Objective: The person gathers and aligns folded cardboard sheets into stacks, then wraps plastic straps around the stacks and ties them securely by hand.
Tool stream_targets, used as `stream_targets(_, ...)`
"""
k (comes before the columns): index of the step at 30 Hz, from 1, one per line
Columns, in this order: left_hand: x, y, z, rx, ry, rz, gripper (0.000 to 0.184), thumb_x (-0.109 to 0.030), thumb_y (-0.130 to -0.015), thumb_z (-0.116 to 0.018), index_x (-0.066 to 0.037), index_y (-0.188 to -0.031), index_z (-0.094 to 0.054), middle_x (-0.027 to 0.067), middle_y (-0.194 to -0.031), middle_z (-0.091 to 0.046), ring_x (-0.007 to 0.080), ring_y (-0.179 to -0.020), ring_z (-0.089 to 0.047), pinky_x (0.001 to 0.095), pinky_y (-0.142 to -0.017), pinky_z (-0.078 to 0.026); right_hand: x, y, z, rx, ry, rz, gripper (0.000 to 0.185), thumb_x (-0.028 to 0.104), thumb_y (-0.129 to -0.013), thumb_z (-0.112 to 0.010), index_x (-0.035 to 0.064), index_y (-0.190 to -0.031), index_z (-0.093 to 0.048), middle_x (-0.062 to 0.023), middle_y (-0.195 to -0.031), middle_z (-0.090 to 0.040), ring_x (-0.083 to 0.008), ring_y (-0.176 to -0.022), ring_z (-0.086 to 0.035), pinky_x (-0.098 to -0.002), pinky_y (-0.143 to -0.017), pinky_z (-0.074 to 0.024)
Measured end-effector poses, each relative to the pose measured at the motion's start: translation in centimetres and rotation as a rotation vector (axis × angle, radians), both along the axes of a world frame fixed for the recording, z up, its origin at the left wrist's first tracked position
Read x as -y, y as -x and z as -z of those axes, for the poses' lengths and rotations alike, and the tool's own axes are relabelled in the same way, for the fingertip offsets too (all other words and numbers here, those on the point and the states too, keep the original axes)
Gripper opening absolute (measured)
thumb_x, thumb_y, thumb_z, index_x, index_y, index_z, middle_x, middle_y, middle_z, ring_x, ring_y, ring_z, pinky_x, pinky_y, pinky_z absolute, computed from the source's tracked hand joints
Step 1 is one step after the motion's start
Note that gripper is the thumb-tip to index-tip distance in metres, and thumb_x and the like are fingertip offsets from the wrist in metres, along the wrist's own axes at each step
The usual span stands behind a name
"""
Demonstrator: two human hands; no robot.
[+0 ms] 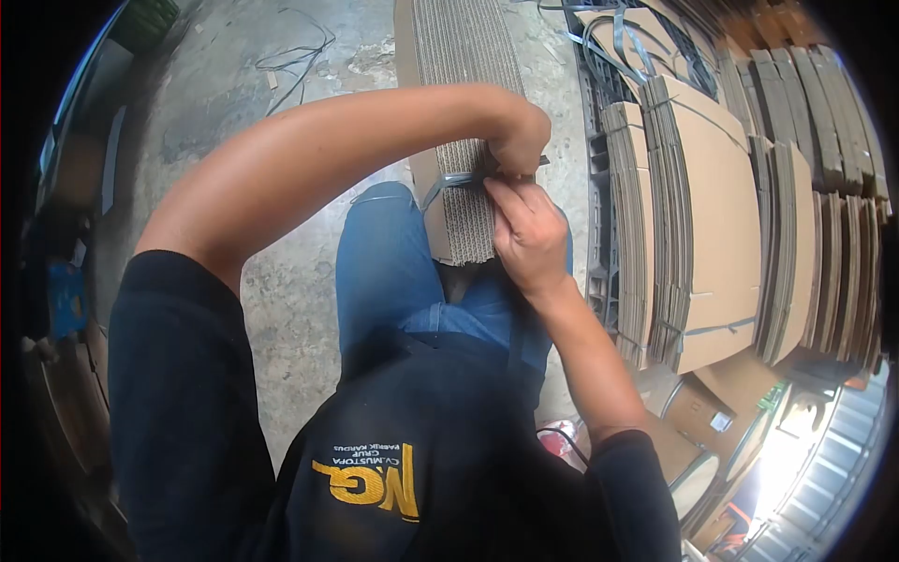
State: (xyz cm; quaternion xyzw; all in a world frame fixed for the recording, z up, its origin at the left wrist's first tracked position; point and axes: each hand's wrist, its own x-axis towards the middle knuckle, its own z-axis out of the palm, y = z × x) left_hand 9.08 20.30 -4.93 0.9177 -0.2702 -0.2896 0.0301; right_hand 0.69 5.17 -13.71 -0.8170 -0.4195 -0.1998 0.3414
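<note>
A tall stack of flat corrugated cardboard (468, 56) stands on edge between my knees, its ridged edges facing up. A grey plastic strap (456, 178) runs across it near my end and down its left side. My left hand (518, 131) reaches over the stack with its wrist bent sharply, closed on the strap at the right edge; its fingertips are mostly hidden. Just below, my right hand (532, 229) pinches the strap, thumb and fingers together, almost touching the left hand. A short dark strap end pokes out at the right between the hands.
Strapped bundles of flat cardboard (716, 225) stand in a row at the right, beside a dark pallet (602, 187). Loose strapping (304, 56) lies on the concrete floor (290, 347) at the upper left. Coiled straps (627, 42) sit at the upper right.
</note>
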Motion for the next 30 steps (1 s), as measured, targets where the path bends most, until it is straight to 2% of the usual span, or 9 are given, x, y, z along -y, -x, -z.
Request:
stream_targets(3,0.6,-0.3,-0.1,0.02,-0.033,0.018,0.031,-0.025,-0.081,-0.069,0.0,-0.096,-0.08,0.0218,-0.1,-0.075,0.0342,-0.093,-0.07,0.0436,-0.083,-0.053,-0.9,0.2,0.3,0.044,-0.027,0.091,0.018,-0.003,-0.083,-0.071,0.0036,-0.099,-0.073,-0.0147,-0.087,-0.07,-0.0337,-0.077,-0.069,-0.0404,-0.07,-0.056)
stream_targets(8,1.0,-0.3,0.4,0.093,-0.047,0.063,0.032,-0.023,-0.081,-0.066,0.0,-0.098,-0.08,0.0224,-0.102,-0.075,0.0343,-0.096,-0.07,0.0441,-0.084,-0.053,-2.1,0.4,0.7,0.094,-0.049,0.201,0.016,0.001,-0.083,-0.071,0.0054,-0.098,-0.072,-0.0147,-0.082,-0.068,-0.0344,-0.072,-0.068,-0.0419,-0.066,-0.0552)
stream_targets(11,0.8,-0.1,0.1,0.061,-0.012,0.036,0.034,-0.02,-0.079,-0.065,0.005,-0.099,-0.077,0.0248,-0.106,-0.074,0.0384,-0.102,-0.071,0.0525,-0.091,-0.052,-2.6,0.4,0.6,0.096,-0.01,0.252,0.016,0.004,-0.083,-0.071,0.0065,-0.099,-0.073,-0.0153,-0.082,-0.068,-0.0352,-0.073,-0.068,-0.0431,-0.066,-0.0553)
stream_targets(14,0.7,-0.3,0.7,0.106,-0.05,0.067,0.03,-0.02,-0.079,-0.064,-0.001,-0.094,-0.08,0.022,-0.098,-0.075,0.0342,-0.092,-0.072,0.0441,-0.082,-0.054,-2.9,0.6,0.3,0.077,0.018,0.267,0.018,0.006,-0.083,-0.07,0.0074,-0.101,-0.073,-0.0157,-0.083,-0.068,-0.0358,-0.073,-0.068,-0.0444,-0.066,-0.0554)
stream_targets(17,0.5,-0.7,1.8,0.111,-0.055,0.062,0.028,-0.021,-0.079,-0.064,-0.002,-0.091,-0.081,0.0212,-0.094,-0.076,0.0346,-0.087,-0.072,0.0435,-0.08,-0.055,-3.0,0.6,0.2,0.061,0.048,0.275,0.021,0.008,-0.084,-0.07,0.0079,-0.104,-0.074,-0.0158,-0.084,-0.068,-0.0363,-0.074,-0.068,-0.0451,-0.066,-0.0555)
stream_targets(20,0.1,-0.4,1.2,0.083,0.026,0.008,0.03,-0.018,-0.074,-0.068,0.007,-0.087,-0.077,0.0281,-0.094,-0.073,0.0398,-0.09,-0.072,0.0445,-0.08,-0.056,-3.1,0.7,0.0,0.04,0.089,0.288,0.023,0.009,-0.084,-0.069,0.0085,-0.106,-0.074,-0.016,-0.085,-0.068,-0.0366,-0.074,-0.068,-0.0457,-0.066,-0.0555)
stream_targets(23,-0.1,-0.3,1.4,0.105,0.026,-0.006,0.026,-0.021,-0.076,-0.066,-0.002,-0.087,-0.081,0.0213,-0.092,-0.076,0.0342,-0.086,-0.072,0.0434,-0.077,-0.055,-3.0,0.7,-0.1,0.026,0.122,0.291,0.025,0.009,-0.084,-0.068,0.0093,-0.108,-0.074,-0.0164,-0.087,-0.068,-0.0367,-0.076,-0.068,-0.0461,-0.067,-0.0556)
stream_targets(30,-1.0,0.6,1.6,0.079,0.148,-0.185,0.028,-0.022,-0.073,-0.069,0.0,-0.086,-0.08,0.0235,-0.09,-0.075,0.0359,-0.082,-0.072,0.0433,-0.074,-0.056,-2.3,0.9,-0.8,-0.021,0.129,0.231,0.027,0.004,-0.084,-0.067,0.006,-0.11,-0.073,-0.0162,-0.087,-0.066,-0.0355,-0.082,-0.069,-0.0444,-0.071,-0.056)
